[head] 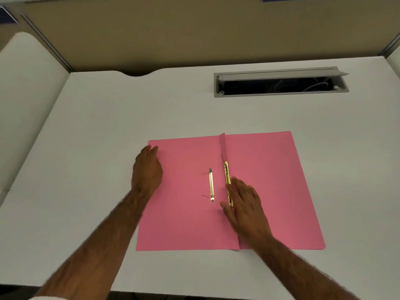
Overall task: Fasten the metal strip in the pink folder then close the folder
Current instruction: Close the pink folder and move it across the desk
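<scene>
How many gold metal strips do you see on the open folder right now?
2. One loose strip lies on the left flap of the pink folder; the other strip runs along the centre fold, partly under the right hand.

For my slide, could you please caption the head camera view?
Open pink folder on a white desk; left hand at its edge, right hand beside the metal strip.

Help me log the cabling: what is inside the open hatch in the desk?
Inside the hatch, pale cables lie against a dark interior. The raised lid covers the rear, so sockets cannot be seen.
</scene>
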A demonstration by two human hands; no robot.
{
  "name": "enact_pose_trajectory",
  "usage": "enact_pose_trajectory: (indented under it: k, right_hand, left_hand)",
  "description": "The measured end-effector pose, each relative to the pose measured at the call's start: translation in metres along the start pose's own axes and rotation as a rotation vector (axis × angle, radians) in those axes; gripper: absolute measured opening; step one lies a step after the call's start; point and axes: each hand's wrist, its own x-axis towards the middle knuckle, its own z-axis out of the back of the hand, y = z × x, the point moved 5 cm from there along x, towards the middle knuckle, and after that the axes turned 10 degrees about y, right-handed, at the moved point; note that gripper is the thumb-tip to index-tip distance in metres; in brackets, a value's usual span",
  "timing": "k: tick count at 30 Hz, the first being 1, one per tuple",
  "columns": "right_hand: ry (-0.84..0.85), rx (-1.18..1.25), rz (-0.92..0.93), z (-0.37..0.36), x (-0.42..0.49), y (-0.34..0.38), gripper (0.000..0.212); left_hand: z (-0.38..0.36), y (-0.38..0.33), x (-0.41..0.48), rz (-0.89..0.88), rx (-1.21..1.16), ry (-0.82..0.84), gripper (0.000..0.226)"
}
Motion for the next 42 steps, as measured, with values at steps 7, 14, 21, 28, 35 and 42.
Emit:
enact_pose_trajectory:
  k: [7,14,21,28,35,42]
  right_hand:
    - [-0.070,0.046,-0.072,0.000,0.009,0.009,0.060]
    - [-0.124,0.091,-0.083,0.000,0.014,0.016,0.053]
    - [-0.138,0.097,-0.103,-0.001,0.016,0.016,0.054]
    - [-0.070,0.183,-0.133,-0.001,0.022,0.019,0.058]
    - [-0.088,0.697,-0.276,0.034,0.022,0.012,0.056]
    - [0.142,1.292,-0.516,0.052,0.040,0.005,0.041]
  left_hand:
    - [0.028,0.038,0.046,0.214,-0.004,0.081,0.055]
    - [0.035,0.033,0.074,0.235,-0.051,0.093,0.040]
    - [0.045,0.034,0.093,0.360,-0.125,0.109,0.033]
    - [0.051,0.021,0.065,0.336,-0.928,0.212,0.022]
    - [0.039,0.031,-0.016,0.325,-1.017,0.355,0.034]
    - [0.060,0.012,-0.032,0.174,-1.088,0.355,0.025]
